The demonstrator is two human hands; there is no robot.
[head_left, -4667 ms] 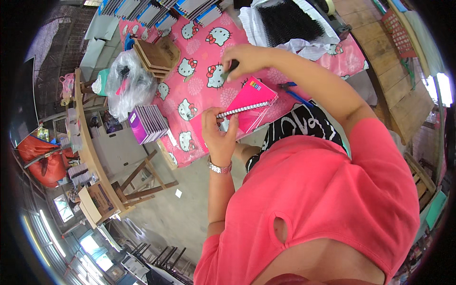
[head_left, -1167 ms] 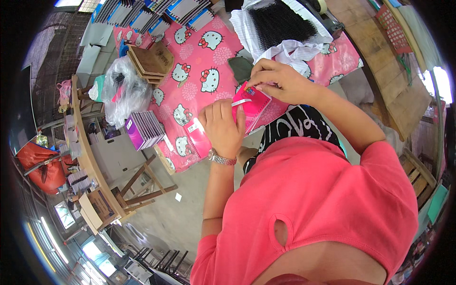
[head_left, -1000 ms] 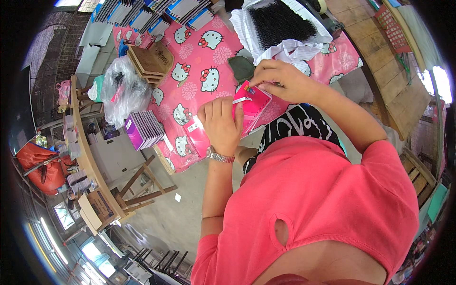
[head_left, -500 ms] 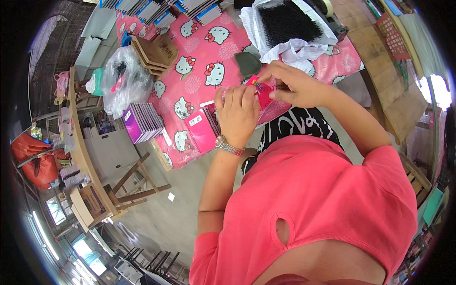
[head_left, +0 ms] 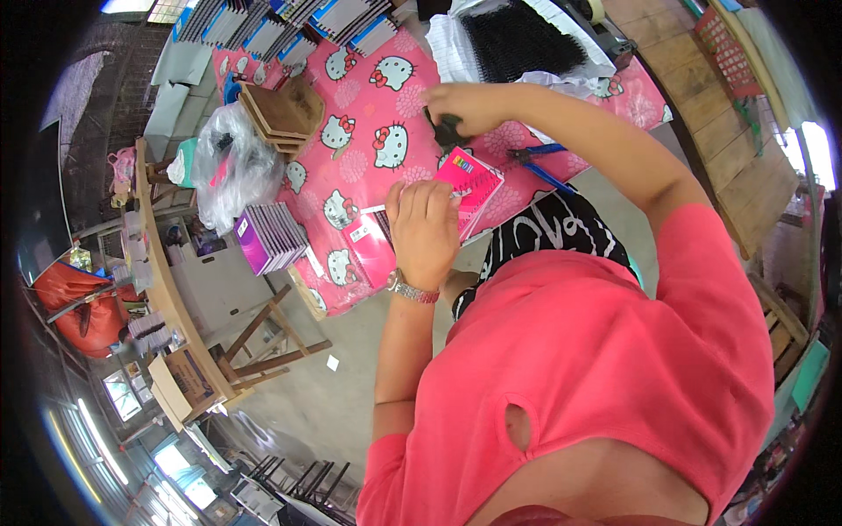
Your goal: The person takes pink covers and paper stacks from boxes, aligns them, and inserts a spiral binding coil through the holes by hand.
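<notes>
My left hand (head_left: 425, 223) is curled over the left edge of a small pink notebook (head_left: 472, 186), holding it on the table. My right hand (head_left: 474, 107) is closed on a dark green cloth-like piece (head_left: 447, 131) just beyond the notebook; its exact kind does not show. Blue-handled pliers (head_left: 545, 168) lie to the right of the notebook. Another pink notebook (head_left: 375, 256) with a dark spiral binding lies left of my left wrist, partly covered by the hand.
The table has a pink cartoon-cat cover (head_left: 355, 180). On its left stand purple notebooks (head_left: 267, 238), a clear plastic bag (head_left: 230, 167) and brown boards (head_left: 282, 114). Blue-and-white notebooks (head_left: 263, 35) are stacked at the back. Black spiral coils (head_left: 522, 44) lie on white paper at the back right.
My right hand has left the notebook, moved away to the left and taken hold of the dark green piece. The pliers now show on the table. My left hand stays on the notebook.
</notes>
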